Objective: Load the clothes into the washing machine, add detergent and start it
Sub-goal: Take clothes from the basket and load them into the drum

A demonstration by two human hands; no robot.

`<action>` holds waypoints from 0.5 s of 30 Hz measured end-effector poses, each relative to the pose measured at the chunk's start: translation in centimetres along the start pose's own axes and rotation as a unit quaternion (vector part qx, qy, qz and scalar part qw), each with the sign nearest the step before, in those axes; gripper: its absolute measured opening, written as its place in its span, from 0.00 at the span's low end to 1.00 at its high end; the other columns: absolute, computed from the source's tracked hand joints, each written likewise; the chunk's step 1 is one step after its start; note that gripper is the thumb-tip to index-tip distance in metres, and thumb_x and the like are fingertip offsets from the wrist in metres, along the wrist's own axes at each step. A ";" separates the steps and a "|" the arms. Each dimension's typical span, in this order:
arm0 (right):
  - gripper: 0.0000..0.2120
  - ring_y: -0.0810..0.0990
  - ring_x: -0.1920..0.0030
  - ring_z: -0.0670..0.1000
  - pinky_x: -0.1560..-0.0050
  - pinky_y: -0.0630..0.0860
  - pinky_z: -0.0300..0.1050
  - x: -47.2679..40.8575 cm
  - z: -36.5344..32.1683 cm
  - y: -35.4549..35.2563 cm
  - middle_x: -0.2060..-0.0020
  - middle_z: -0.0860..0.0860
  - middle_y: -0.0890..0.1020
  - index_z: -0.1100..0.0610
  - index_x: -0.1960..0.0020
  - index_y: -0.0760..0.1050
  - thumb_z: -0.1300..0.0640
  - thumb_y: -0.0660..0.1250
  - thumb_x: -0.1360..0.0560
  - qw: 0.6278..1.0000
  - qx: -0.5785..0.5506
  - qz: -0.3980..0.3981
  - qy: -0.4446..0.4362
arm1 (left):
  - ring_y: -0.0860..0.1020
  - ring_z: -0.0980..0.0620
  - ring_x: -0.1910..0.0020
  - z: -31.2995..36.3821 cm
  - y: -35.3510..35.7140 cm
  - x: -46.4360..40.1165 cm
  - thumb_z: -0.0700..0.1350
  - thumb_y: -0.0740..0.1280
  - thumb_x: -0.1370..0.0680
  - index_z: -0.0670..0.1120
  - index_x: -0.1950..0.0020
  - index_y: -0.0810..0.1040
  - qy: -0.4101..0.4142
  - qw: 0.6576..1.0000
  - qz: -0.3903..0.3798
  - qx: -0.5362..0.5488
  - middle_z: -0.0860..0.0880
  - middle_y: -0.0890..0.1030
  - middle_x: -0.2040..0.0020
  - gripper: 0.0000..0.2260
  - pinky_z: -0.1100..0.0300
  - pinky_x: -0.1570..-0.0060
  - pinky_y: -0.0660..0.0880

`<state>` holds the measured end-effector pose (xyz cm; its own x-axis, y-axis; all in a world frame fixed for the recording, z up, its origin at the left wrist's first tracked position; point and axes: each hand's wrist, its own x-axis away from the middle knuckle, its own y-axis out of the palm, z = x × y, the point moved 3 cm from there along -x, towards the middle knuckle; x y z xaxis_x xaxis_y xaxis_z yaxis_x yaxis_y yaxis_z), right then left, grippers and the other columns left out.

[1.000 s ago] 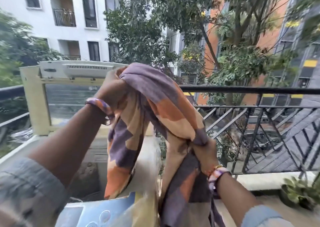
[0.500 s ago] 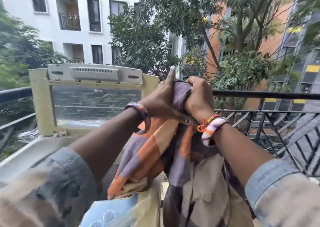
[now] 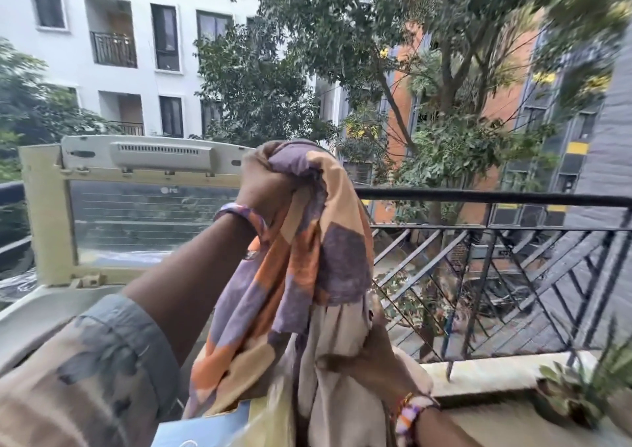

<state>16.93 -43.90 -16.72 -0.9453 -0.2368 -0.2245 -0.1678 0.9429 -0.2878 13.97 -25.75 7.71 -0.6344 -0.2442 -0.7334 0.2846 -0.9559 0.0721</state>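
Balcony, daylight. Patterned cloth (image 3: pixel 307 258) in purple, orange and tan blocks, held up mid-frame, just right of the washing machine's raised lid (image 3: pixel 136 190).

Left hand (image 3: pixel 263 187) at 12 o'clock of the cloth: fist clenched tight round the bunched top edge, bangle (image 3: pixel 239 212) on wrist, sleeve (image 3: pixel 102 361) rolled back at 8 o'clock.

Right hand (image 3: pixel 369 361) at 5 o'clock of the cloth, lower down: fingers closed round a gathered fold of pale tan fabric, beaded bracelet (image 3: pixel 408 419) on wrist.

Cloth draped between the 2 hands, loose end hanging toward 7 o'clock over the machine's front edge. Blue control panel (image 3: pixel 205 429) of the machine at 6 o'clock of the frame, partly hidden by fabric.

Lid upright, glass pane clear, vent strip along its top. White rim (image 3: pixel 51 306) of the machine opening at 9 o'clock; drum interior not visible.

Black railing (image 3: pixel 496 200) from 3 o'clock across the right half. Potted plant (image 3: pixel 581 395) at 4 o'clock, blurred. Trees and apartment blocks beyond.
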 end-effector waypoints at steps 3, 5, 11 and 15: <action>0.44 0.83 0.48 0.51 0.50 0.79 0.45 -1.1 -0.9 0.6 0.54 0.49 0.84 0.58 0.42 0.75 0.45 0.82 0.55 0.999 0.022 0.037 0.018 | 0.78 0.65 0.71 0.3 -0.8 0.1 0.25 0.72 0.38 0.42 0.60 0.79 -0.028 0.996 0.058 0.060 0.58 0.82 0.73 0.14 0.70 0.65 0.78; 0.21 0.83 0.58 0.51 0.62 0.76 0.37 -2.1 -3.1 0.4 0.64 0.50 0.82 0.60 0.55 0.82 0.54 0.79 0.45 0.995 0.070 0.073 0.001 | 0.78 0.63 0.70 0.2 -2.7 -0.2 0.30 0.72 0.42 0.45 0.62 0.78 -0.036 0.991 0.095 0.087 0.58 0.82 0.72 0.14 0.66 0.62 0.78; 0.13 0.74 0.63 0.48 0.68 0.65 0.46 -5.5 -12.3 -2.5 0.64 0.58 0.81 0.68 0.57 0.79 0.62 0.76 0.38 0.972 0.095 0.173 -0.128 | 0.78 0.59 0.67 -1.5 -13.2 0.1 0.38 0.72 0.43 0.49 0.70 0.81 -0.040 0.984 0.169 0.041 0.57 0.82 0.72 0.07 0.68 0.66 0.77; 0.13 0.70 0.64 0.49 0.68 0.61 0.45 -6.9 -19.0 -2.4 0.70 0.55 0.73 0.60 0.67 0.75 0.49 0.63 0.38 0.951 0.141 0.206 -0.184 | 0.79 0.45 0.53 -5.9 -20.9 3.4 0.43 0.73 0.42 0.46 0.51 0.81 -0.201 0.909 0.062 -0.360 0.51 0.84 0.61 0.19 0.60 0.56 0.77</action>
<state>18.57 -40.08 3.20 -0.7440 0.0246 -0.6677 0.3267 0.8851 -0.3314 10.06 -5.62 -0.28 -0.7358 -0.5203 -0.4335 0.6763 -0.5983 -0.4298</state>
